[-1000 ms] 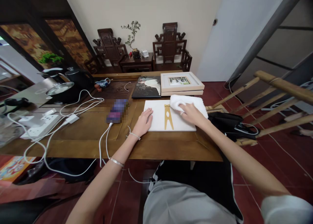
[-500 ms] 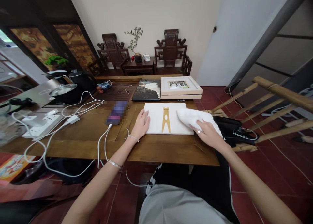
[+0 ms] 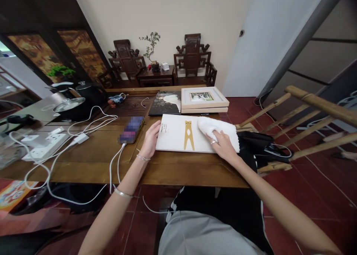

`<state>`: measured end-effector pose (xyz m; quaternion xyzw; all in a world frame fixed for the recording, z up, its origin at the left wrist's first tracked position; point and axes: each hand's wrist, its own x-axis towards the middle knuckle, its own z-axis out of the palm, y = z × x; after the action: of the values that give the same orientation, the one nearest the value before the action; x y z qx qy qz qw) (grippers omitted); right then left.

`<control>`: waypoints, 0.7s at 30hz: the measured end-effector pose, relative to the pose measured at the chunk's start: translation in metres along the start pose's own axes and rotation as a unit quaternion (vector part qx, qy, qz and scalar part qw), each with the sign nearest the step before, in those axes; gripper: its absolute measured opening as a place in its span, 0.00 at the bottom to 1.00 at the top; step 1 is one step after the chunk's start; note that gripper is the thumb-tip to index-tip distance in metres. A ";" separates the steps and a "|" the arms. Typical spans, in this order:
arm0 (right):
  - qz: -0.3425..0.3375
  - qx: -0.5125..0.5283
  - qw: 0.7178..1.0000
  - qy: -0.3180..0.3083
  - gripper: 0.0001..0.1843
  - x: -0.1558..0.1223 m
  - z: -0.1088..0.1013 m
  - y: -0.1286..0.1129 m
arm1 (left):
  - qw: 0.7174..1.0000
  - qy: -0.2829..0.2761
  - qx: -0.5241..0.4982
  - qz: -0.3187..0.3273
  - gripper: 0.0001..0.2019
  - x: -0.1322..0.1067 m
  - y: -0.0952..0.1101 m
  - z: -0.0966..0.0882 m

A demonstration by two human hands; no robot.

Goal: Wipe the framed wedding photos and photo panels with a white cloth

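Cloth [image 3: 231,131], white and fluffy, grasped in the right hand [image 3: 222,145] over the right side of a white panel [image 3: 172,134] — on the desk [image 3: 178,170], nearer than the framed picture [image 3: 201,96]. Left hand [image 3: 150,139] against the panel's left edge, fingers extended; cannot tell whether gripping it. Just left of the cloth, a gold animal-shaped figure [image 3: 189,126]; left of the hands, a phone [image 3: 129,132].

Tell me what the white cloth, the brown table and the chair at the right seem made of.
White cloth: probably cotton or microfibre, soft and matte, judging by its fluffy pile. Brown table: apparently wood, with faint sheen and visible seams; veneer possible. Chair: tan, smooth-looking; its pole-like rails suggest bamboo, though plain wood is possible.
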<state>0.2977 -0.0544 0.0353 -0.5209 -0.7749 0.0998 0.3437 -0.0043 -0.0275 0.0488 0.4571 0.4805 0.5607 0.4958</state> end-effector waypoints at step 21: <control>-0.254 -0.032 0.942 0.219 0.09 0.006 -0.001 -0.115 | 0.976 -0.052 -0.124 0.169 0.24 -0.088 0.111 0.068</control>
<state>0.2122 -0.0995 0.0972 -0.3265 -0.7898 -0.1321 0.5021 0.0577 -0.1146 0.1640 0.4949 0.2963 0.6677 0.4706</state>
